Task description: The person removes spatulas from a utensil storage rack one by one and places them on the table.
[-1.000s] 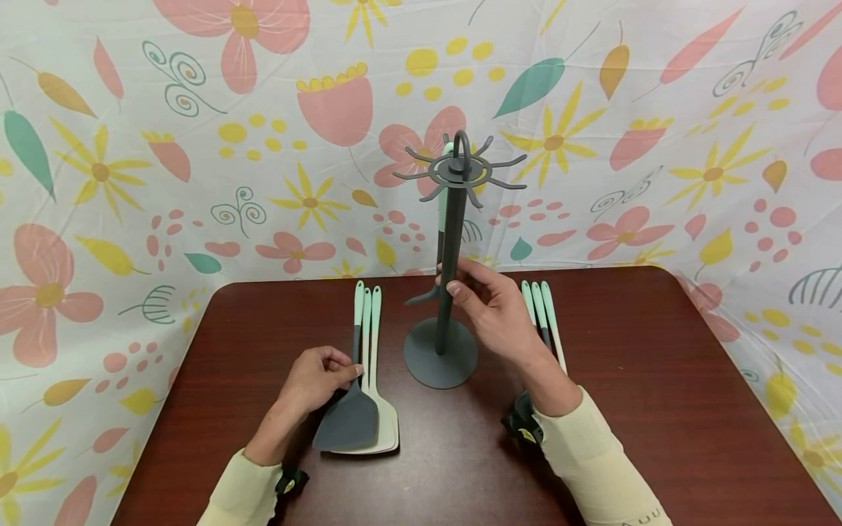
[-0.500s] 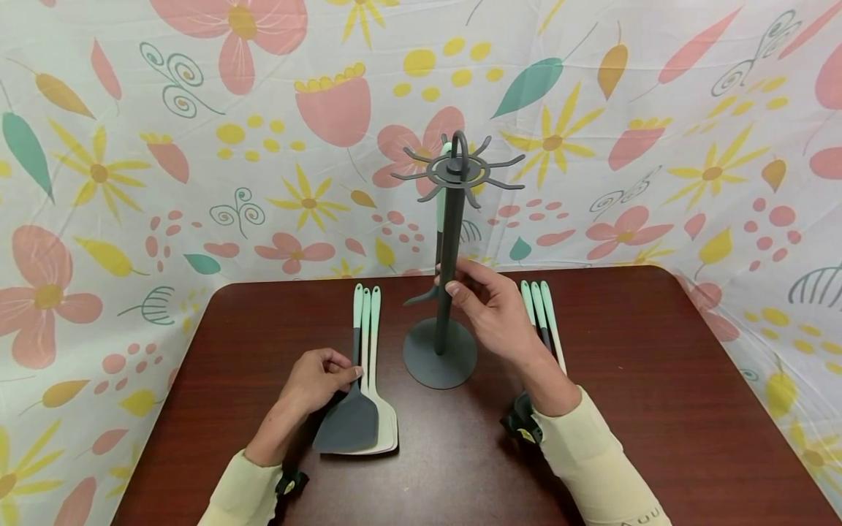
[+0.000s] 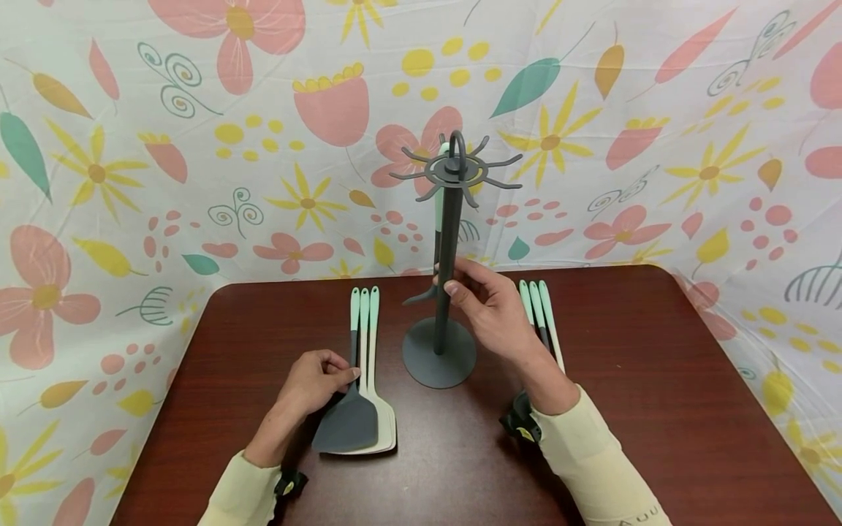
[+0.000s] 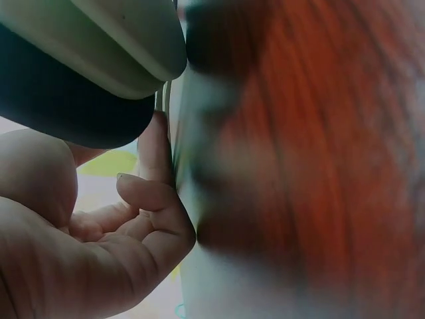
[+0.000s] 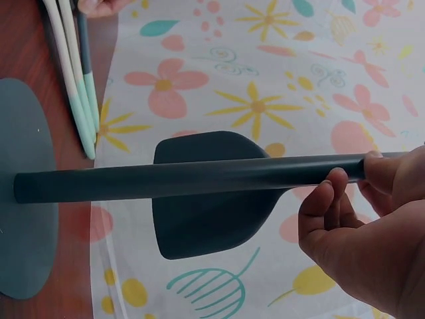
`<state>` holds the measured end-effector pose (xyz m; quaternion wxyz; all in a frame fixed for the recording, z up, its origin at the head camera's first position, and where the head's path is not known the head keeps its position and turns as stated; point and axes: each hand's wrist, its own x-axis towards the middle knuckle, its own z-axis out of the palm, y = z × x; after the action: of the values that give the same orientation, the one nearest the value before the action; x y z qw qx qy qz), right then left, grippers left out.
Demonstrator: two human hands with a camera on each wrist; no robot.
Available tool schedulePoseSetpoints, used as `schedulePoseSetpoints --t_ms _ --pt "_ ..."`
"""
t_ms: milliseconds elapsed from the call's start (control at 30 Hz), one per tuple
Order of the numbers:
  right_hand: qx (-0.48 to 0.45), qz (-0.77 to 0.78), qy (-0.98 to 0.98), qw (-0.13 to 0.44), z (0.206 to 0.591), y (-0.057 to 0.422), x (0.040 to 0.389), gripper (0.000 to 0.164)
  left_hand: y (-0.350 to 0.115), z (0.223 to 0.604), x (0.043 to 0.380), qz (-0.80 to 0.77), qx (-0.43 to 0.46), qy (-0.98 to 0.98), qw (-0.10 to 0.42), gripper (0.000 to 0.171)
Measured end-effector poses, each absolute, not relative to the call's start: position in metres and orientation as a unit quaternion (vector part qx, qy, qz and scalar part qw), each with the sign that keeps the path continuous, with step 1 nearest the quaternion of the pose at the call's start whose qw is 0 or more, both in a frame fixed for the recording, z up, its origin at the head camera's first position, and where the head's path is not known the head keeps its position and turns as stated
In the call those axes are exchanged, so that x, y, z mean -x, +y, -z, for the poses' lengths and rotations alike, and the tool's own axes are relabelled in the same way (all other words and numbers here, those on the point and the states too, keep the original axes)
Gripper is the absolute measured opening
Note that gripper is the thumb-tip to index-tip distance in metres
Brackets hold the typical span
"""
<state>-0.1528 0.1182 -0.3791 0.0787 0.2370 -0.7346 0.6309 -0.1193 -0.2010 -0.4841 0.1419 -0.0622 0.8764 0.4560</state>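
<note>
My left hand [image 3: 319, 383] pinches the dark handle of a grey spatula [image 3: 349, 424] with a mint handle end. It lies over two cream spatulas [image 3: 389, 427] on the table, handles pointing away. In the left wrist view the dark blade [image 4: 73, 109] and cream blades [image 4: 126, 40] overlap above the curled fingers. My right hand [image 3: 493, 314] holds the post of a grey utensil stand [image 3: 449, 241], thumb on the near side. Another grey spatula [image 5: 206, 239] hangs behind the post, its handle partly hidden by it. The stand's round base [image 3: 421, 365] sits on the table.
Several mint-ended utensils [image 3: 547, 303] lie on the right, their heads hidden behind my right forearm. Curved hooks [image 3: 503, 162] ring the stand's top. A floral cloth [image 3: 263, 146] hangs behind the brown table [image 3: 447, 467].
The grey spatula in my left hand has slid slightly toward me, its handle end now level with the cream ones. My right hand and the stand stay in place.
</note>
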Motion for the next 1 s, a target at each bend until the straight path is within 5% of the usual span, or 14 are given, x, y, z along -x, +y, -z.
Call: schedulePoseSetpoints --t_ms 1000 --pt "-0.242 -0.633 -0.73 0.084 0.3807 0.1173 0.1525 0.034 -0.208 0.479 0.1181 -0.44 0.05 0.883 0.155 0.019"
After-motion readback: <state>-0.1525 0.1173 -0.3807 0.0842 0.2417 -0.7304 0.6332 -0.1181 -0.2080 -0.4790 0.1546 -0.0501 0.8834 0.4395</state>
